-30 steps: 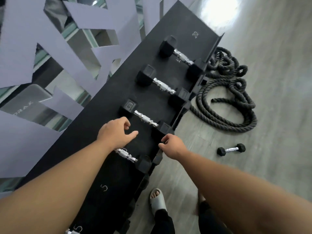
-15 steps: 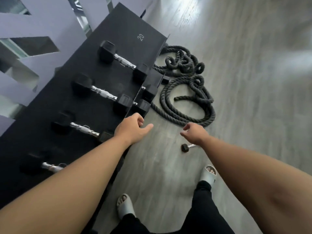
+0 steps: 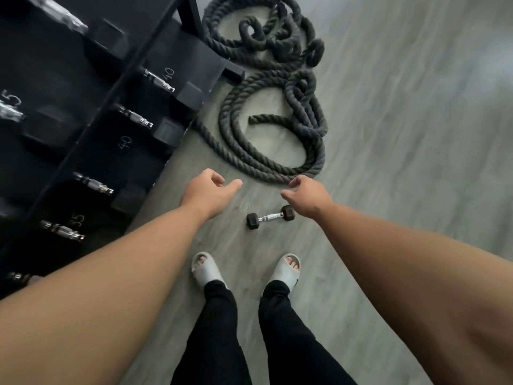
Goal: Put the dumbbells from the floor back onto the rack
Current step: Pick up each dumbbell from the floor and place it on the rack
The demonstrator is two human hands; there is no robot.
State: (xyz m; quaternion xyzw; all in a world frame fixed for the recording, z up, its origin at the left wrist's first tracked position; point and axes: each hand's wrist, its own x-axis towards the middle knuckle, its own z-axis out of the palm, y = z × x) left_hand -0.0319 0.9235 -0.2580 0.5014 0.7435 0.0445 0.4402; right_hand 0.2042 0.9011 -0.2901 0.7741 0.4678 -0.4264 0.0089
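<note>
Both hands have come off the rack and now hang over the floor; view has swung away from the rack top, down toward the feet. Small dumbbell, earlier off to the far right, now sits mid-frame just ahead of the feet.

Left to right:
- rack (image 3: 91, 112): black, tiered, fills left side. Several dumbbells racked on it, chrome handles showing; chalk-style numbers 40, 40, 35 readable on lower shelf. Motion blur on upper tier.
- left hand (image 3: 206, 194): over the floor near rack's lower edge, fingers loosely curled, thumb out to the right, holding nothing.
- battle rope (image 3: 274, 112): dark, coiled in loops on the floor, far side of both hands, beside rack's far foot.
- small dumbbell (image 3: 268, 217): black hex heads, chrome handle, lying on the grey floor between the two hands, nearer the right wrist, ahead of the right foot. Not touched by either hand.
- right hand (image 3: 306, 196): above dumbbell's right head, fingers slack and partly spread, empty.
- grey slides (image 3: 286, 269) and black trousers at near centre, both feet flat on the floor (image 3: 402, 134).
</note>
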